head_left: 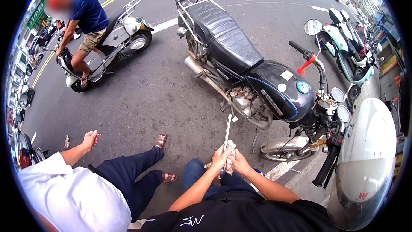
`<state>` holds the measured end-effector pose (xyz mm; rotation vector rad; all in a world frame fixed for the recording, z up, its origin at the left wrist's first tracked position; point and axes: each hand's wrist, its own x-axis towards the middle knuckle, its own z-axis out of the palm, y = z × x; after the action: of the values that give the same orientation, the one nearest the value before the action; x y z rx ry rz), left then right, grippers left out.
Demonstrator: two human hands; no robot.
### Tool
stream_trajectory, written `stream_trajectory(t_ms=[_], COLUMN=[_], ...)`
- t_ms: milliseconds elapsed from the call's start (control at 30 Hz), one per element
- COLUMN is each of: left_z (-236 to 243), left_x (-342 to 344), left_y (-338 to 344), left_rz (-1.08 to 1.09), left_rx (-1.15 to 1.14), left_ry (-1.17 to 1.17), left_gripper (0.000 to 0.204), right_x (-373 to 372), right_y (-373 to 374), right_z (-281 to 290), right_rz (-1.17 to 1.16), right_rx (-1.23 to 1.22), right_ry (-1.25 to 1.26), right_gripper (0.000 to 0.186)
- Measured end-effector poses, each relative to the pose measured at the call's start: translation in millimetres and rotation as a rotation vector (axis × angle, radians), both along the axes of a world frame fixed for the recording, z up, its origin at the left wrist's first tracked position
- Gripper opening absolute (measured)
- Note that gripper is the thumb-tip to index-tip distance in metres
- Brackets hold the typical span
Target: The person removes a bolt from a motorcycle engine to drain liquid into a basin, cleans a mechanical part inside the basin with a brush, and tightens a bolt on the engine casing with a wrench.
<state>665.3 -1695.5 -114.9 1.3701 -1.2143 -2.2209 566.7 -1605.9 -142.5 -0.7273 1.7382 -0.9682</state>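
Note:
My left hand [219,158] is closed around a long, slim silver metal bar [227,132], whose exact kind I cannot make out. The bar points up and away, its far end near the motorcycle's engine in the picture. Right beside it, my right hand [240,163] grips a crumpled whitish rag [231,147] with dark stains, pressed close to the bar. Both hands are together over my lap. In front of me stands a black motorcycle [271,87] with a ribbed seat and a blue-lined tank.
A white helmet [369,146] with a clear visor fills the right side by the handlebar [327,165]. At my left stands a person in a white shirt [77,193]. Another person sits on a white scooter [124,43]. A mint-green scooter [349,53] is parked right.

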Motion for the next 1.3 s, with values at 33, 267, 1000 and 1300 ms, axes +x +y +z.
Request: stream_trajectory(t_ms=[33, 267, 1000, 1300], left_z=[-5, -63, -320, -227], left_x=[0, 1, -60, -46], left_y=[-17, -139, -302, -357], left_rz=[-0.084, -0.663, -1.899, -0.967], left_rx=[-0.036, -0.415, -1.295, -1.379], left_ry=[-0.015, -0.308, 0.324, 0.428], left_gripper=[0.030, 0.039, 0.026, 0.032], right_x=[-2, -32, 2, 4], right_y=[-14, -62, -197, -225], right_z=[3, -43, -308, -378], right_rz=[-0.039, -0.421, -0.050, -0.559], right_rx=[0.063, 0.269, 0.170, -0.257], right_ry=[-0.055, 0.395, -0.730, -0.125], right_gripper=[0.036, 0.017, 0.026, 0.024])
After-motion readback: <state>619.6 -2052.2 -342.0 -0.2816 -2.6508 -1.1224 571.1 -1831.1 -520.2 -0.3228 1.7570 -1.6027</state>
